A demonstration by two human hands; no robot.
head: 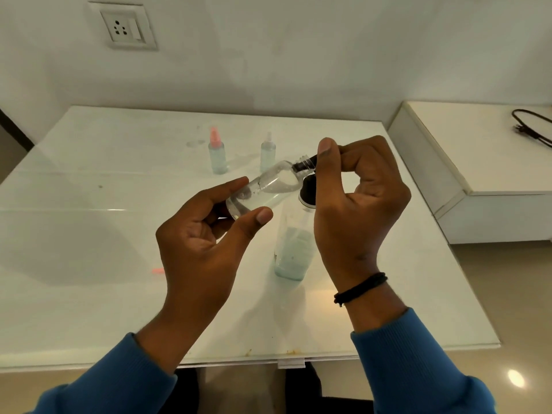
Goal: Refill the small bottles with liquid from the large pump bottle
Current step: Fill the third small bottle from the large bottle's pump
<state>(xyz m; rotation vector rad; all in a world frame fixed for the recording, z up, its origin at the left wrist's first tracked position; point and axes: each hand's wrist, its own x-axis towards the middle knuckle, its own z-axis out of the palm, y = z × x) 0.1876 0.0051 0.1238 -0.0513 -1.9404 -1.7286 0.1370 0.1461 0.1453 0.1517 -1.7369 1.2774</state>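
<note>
My left hand (206, 234) grips a small clear bottle (265, 186) by its base, tilted with the open threaded neck up and to the right; clear liquid lies inside. The black spout of the pump sits in that neck, and my right hand (355, 204) curls over the black pump head. Below it stands the large pump bottle (294, 249) on the table, partly filled with pale liquid and partly hidden by my right hand. Two other small spray bottles stand further back: one with a pink cap (217, 153) and one with a clear cap (268, 150).
A white glass-topped table (89, 234) carries everything. A white side cabinet (466, 162) stands at the right with a black cable (531, 127) on it. A wall socket (124, 25) is at the upper left. A small pink spot (157, 271) shows on the table.
</note>
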